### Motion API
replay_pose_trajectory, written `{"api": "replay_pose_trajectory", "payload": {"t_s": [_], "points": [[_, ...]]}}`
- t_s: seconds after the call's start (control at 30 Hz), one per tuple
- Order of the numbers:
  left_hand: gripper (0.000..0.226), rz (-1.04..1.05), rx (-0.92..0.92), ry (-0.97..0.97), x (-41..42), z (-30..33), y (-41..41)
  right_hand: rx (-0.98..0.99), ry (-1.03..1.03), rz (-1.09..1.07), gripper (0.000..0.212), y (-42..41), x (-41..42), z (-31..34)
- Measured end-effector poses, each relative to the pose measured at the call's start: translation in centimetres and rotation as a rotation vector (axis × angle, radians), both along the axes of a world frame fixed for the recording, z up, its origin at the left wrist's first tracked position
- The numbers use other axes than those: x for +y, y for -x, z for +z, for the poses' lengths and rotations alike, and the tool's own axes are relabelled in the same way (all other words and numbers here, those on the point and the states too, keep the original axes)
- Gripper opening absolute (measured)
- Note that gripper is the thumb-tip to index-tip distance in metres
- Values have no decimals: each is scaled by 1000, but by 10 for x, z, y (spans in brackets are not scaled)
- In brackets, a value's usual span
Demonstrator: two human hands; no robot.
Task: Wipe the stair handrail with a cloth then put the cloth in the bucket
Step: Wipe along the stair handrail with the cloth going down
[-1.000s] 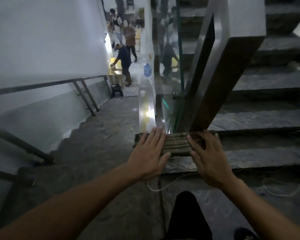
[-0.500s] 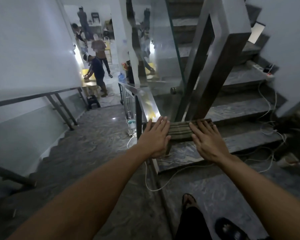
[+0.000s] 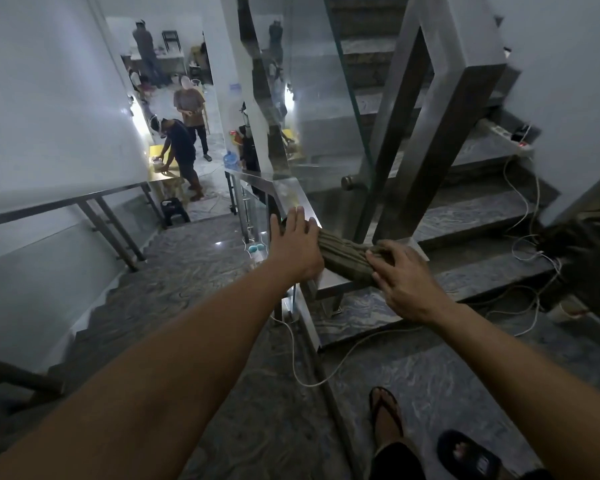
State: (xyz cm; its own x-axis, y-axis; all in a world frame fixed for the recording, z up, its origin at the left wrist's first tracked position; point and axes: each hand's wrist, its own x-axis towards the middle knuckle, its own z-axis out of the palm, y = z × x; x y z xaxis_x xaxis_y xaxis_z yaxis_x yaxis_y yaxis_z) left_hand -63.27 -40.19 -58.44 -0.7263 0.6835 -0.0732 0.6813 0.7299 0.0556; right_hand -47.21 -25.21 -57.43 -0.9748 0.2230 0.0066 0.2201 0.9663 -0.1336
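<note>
A striped olive-green cloth (image 3: 345, 254) lies across the flat steel handrail (image 3: 288, 190) at the landing corner. My left hand (image 3: 297, 247) presses flat on the cloth's left end, fingers spread. My right hand (image 3: 404, 277) presses on its right end, fingers curled over a fold. The rail runs down the lower flight to the left of a glass panel (image 3: 326, 109), and a thick steel post (image 3: 440, 123) rises just behind the cloth. No bucket is in view.
White cables (image 3: 527, 216) trail over the steps at right, with a power strip (image 3: 506, 136) on an upper step. A wall rail (image 3: 63, 202) lines the lower flight. Several people stand in the room below. My sandalled feet (image 3: 388, 420) stand on the marble landing.
The view has pulled back and tilted down. The cloth has bunched and skewed between my hands. My left hand has slid forward along the rail and my right hand has curled onto the cloth.
</note>
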Motion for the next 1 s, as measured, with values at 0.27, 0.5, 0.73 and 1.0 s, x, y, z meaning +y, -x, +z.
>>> {"api": "replay_pose_trajectory", "payload": {"t_s": [0.27,0.5,0.73,1.0], "points": [[63,-89,-141,-69,-2,1,24,-9,95,-71,52,5,-43,-17],[58,-196,-124,-34,-1,-6,57,-14,23,-163,61,20,-83,-13],[58,-261,-88,9,3,-4,91,115,232,-134,37,54,-81,-4],[58,-383,-113,7,17,-9,129,-47,130,-152,73,84,-88,-17]]}}
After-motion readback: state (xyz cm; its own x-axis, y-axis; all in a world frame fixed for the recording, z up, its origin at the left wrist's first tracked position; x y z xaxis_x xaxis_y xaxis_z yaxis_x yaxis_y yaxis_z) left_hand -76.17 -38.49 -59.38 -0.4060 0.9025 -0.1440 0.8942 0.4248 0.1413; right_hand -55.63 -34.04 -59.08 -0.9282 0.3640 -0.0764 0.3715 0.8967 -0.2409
